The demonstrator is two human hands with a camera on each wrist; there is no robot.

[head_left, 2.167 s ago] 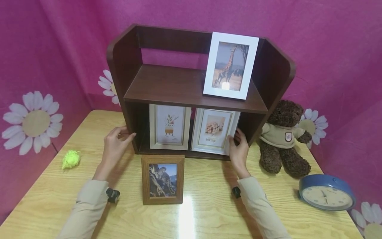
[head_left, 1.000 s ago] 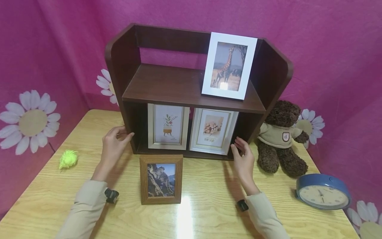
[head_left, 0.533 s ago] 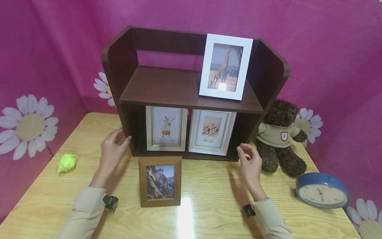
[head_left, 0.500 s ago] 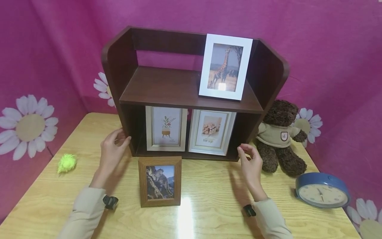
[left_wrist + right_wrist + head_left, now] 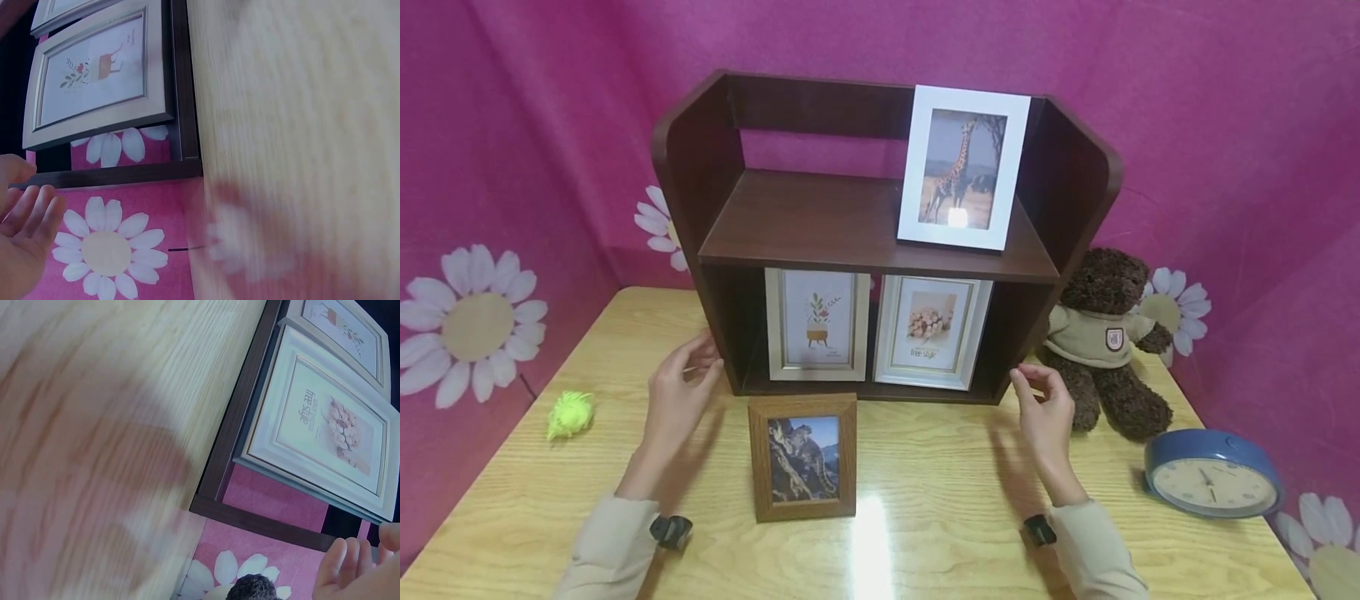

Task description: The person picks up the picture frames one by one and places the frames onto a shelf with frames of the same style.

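Observation:
A dark brown two-tier shelf (image 5: 820, 218) stands on the table. My left hand (image 5: 679, 398) is beside its lower left side panel, relaxed, with the thumb tip near the front edge. My right hand (image 5: 1047, 417) is at the lower right side panel, fingers loosely bent, thumb tip close to the panel's front edge. The lower tier holds a cream frame with a plant print (image 5: 817, 321) and a silvery frame with a flower print (image 5: 931, 333). On the upper tier leans a white giraffe frame (image 5: 906, 193). A brown wooden leopard frame (image 5: 803, 458) stands in front.
A brown teddy bear (image 5: 1105, 308) in a beige shirt sits right of the shelf. In front of it lies a blue clock (image 5: 1213, 475). A yellow-green fuzzy ball (image 5: 571, 414) is at the left. A pink floral curtain (image 5: 550, 167) hangs behind the table.
My right hand has left the silvery frame's lower right corner and moved right, to the outside of the shelf. My left hand has shifted slightly down and toward me. The frames stay in place.

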